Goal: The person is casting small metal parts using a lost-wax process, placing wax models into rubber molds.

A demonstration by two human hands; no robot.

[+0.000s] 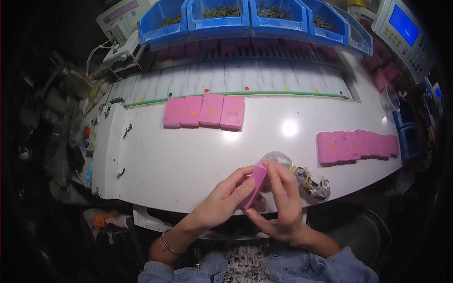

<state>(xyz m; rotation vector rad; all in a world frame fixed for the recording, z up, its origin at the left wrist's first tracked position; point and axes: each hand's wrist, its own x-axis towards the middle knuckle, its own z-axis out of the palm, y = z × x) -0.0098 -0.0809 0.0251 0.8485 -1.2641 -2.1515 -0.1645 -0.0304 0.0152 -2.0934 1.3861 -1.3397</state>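
Observation:
A pink rectangular block (256,185) is held up on its narrow side, tilted, over the table's front edge. My left hand (221,200) is closed round it, thumb lying along the near face. With fingertips at its upper end and thumb by its lower end, my right hand (286,207) grips the same block. Just beyond the right hand lie a clear round dish (276,157) and a grey crumpled bundle wound with yellow bands (309,181). Four-sided pink blocks (210,111) stand in a short row farther off, left of centre, with small yellow marks on them.
Another row of pink blocks (357,146) stands at the right. Blue bins (219,16) with small dark parts line the back above a white slotted panel (226,78). A keypad device with a blue screen (404,26) is at the far right; a white metal fixture (109,153) stands left.

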